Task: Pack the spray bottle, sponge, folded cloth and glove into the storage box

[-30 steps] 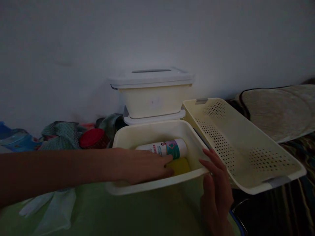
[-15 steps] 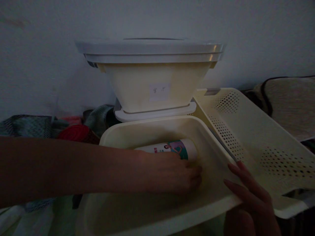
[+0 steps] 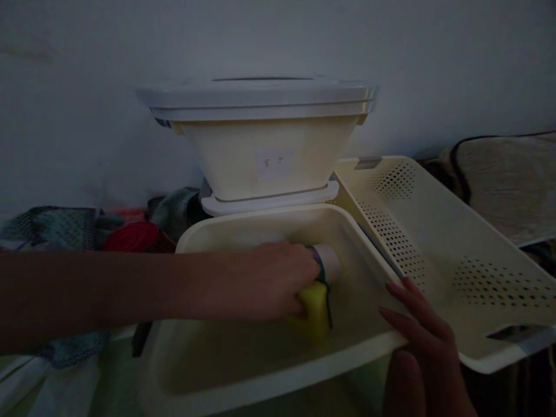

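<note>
My left hand reaches from the left into a cream plastic tub and is closed on a yellow sponge, lifted on its edge. Behind the hand lies a white bottle with a coloured label, mostly hidden by my fingers. My right hand rests on the tub's front right rim with its fingers stretched out, holding nothing.
A lidded cream container stands stacked behind the tub against the wall. A perforated cream basket leans at the tub's right. Crumpled cloths and a red object lie at the left, a cushion at the far right.
The view has come closer to the tub. My left hand has closed on the yellow sponge and raised it from the tub's floor; my right hand stays at the rim.
</note>
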Demonstrator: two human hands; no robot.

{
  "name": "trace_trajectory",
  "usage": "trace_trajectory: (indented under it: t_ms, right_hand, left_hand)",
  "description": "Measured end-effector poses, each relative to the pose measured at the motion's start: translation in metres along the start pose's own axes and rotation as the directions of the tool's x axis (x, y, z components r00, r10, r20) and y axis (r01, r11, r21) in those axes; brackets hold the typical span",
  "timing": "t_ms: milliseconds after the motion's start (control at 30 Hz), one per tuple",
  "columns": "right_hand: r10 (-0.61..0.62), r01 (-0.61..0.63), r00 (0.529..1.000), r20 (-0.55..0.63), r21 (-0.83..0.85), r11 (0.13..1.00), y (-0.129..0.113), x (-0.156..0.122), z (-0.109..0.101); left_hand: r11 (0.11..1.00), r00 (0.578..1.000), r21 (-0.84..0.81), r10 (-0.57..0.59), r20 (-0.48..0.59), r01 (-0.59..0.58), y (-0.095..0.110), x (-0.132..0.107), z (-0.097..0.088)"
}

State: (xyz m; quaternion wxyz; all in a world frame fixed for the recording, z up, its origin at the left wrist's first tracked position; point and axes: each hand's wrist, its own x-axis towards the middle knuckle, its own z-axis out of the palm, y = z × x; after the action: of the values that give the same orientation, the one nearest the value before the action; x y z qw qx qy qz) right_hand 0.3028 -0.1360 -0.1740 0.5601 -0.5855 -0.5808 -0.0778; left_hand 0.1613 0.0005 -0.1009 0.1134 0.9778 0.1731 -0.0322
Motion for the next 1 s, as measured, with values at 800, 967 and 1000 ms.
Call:
trace_trajectory:
  t_ms: [800, 967, 1000]
  right_hand:
    - [-0.043, 0.043, 0.999, 0.008, 0.026, 0.999, 0.005, 0.000, -0.001]
    - [-0.002, 0.002, 1.000, 0.002, 0.036, 0.999, -0.001, 0.000, -0.002]
    - [-0.002, 0.002, 1.000, 0.002, 0.030, 1.000, -0.001, 0.000, -0.002]
  left_hand:
    - [0.931, 0.974, -0.314, -0.130, 0.187, 0.185, 0.014, -0.001, 0.025]
    - [0.973, 0.997, -0.224, -0.072, -0.028, 0.064, 0.010, -0.014, 0.032]
    - [0.981, 0.998, -0.188, -0.048, -0.044, 0.039, 0.008, -0.015, 0.035]
